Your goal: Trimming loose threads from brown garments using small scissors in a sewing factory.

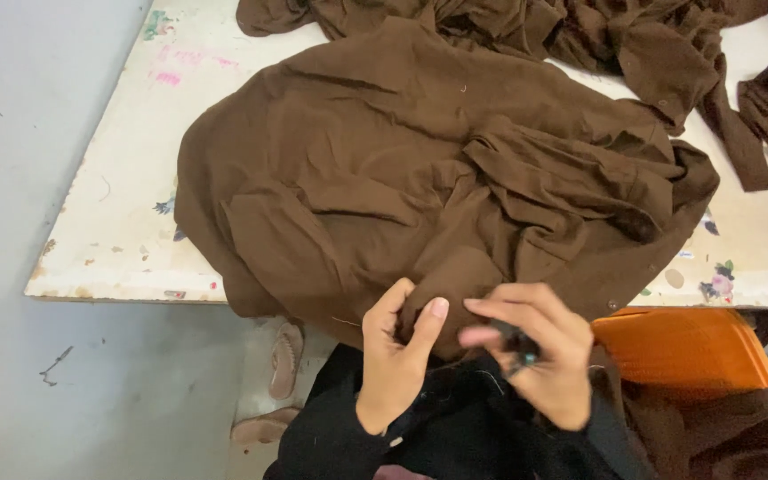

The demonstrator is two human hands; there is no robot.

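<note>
No pkgs, labels, signs or screens in view anywhere

Blk sleeves (331, 418); blk clothing.

A garment (420, 178) lies across the table (117, 231) at frame centre, its lower edge overhanging. More cloth (580, 36) sits upper right. Both hands meet at that edge, bottom centre.

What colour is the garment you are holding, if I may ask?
Dark brown garment, plain; head view.
</note>
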